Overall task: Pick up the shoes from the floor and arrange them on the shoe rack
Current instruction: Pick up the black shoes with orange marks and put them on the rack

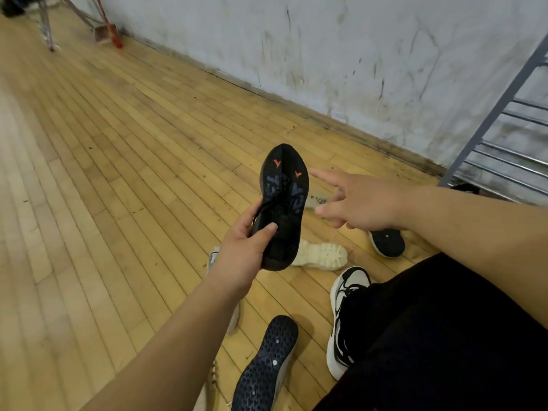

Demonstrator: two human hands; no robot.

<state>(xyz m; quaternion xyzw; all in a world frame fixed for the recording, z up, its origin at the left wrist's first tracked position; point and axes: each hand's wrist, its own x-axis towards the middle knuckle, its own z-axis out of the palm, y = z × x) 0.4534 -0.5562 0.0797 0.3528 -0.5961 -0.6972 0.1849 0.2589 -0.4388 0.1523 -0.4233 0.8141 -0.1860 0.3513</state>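
My left hand [241,256] grips the heel end of a black shoe [283,200], held above the floor with its dark patterned sole facing me and its toe pointing away. My right hand [355,203] hovers just right of that shoe, empty, fingers spread. On the wooden floor lie a cream-soled shoe [321,255] turned sole up, a black shoe [387,243] partly under my right arm, a white and black sneaker [345,318], and a dark shoe [267,366] with its studded sole up. The grey metal shoe rack [504,137] stands at the right against the wall.
A stained white wall [326,48] runs along the far side. My black-trousered leg [444,336] fills the lower right. A grey shoe [234,315] is partly hidden under my left forearm. A red-handled broom [111,31] and metal legs stand at the top left.
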